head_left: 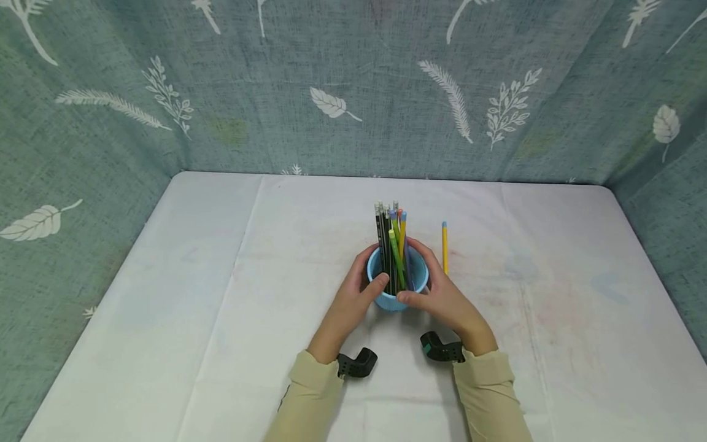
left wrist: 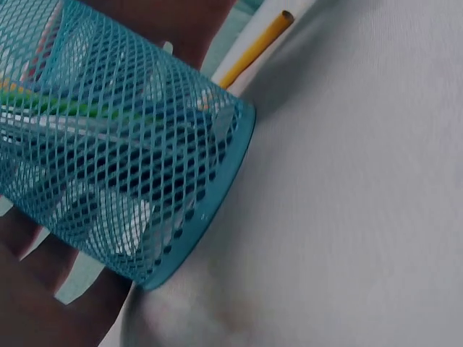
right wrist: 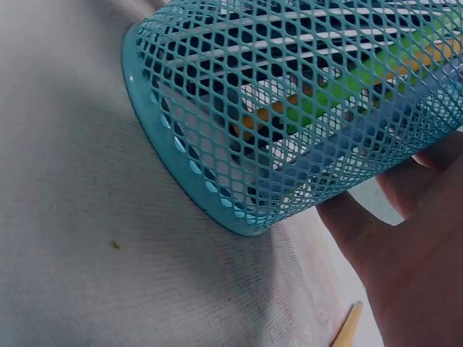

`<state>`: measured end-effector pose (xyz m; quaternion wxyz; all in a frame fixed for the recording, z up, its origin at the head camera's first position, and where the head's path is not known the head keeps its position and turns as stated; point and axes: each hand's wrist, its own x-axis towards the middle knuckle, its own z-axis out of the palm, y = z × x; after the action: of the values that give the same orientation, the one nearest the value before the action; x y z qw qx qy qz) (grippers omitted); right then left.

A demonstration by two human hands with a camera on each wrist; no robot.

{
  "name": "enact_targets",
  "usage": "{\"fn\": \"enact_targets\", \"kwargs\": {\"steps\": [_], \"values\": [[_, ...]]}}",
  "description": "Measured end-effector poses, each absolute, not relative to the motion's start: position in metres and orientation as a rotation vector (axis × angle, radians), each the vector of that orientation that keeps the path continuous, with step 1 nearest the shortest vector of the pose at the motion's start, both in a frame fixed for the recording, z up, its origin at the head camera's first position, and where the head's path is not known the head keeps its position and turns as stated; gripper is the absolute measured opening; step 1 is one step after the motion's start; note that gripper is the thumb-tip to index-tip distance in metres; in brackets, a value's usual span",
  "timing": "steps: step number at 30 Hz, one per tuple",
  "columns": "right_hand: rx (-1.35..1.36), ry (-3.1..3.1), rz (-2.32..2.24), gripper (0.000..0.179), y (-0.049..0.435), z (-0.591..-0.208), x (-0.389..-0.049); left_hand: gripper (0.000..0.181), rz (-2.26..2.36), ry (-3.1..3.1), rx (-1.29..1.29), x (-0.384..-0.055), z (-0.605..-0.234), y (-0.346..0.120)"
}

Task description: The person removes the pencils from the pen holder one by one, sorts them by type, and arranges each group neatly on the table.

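Observation:
A blue mesh pencil cup (head_left: 391,304) stands near the middle of the white table, filled with several black, green, yellow and purple pencils (head_left: 393,258). My left hand (head_left: 351,296) grips its left side, thumb at the near rim. From the right, my right hand (head_left: 448,299) holds the opposite side, its thumb also by the rim. Both wrist views show the mesh wall (left wrist: 123,137) and solid base band (right wrist: 170,152) close up, with pencils visible through the holes. A loose yellow pencil (head_left: 444,248) with a blue end lies just beyond my right hand.
White cloth (head_left: 221,362) with creases and faint stains covers the table. Behind it and along both sides hangs a grey-green curtain (head_left: 375,141) with a white leaf print. Black devices (head_left: 359,363) are strapped to both wrists, below the beige sleeves' cuffs.

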<state>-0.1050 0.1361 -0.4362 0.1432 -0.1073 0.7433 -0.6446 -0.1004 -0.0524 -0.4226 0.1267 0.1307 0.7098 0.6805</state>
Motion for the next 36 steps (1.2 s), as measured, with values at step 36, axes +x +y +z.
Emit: {"fn": "enact_targets", "kwargs": {"steps": [36], "values": [[-0.314, 2.179, -1.803, 0.098, 0.1325, -0.4365, -0.1058, 0.026, 2.031, 2.184, 0.239, -0.0952, -0.4119, -0.0479]]}}
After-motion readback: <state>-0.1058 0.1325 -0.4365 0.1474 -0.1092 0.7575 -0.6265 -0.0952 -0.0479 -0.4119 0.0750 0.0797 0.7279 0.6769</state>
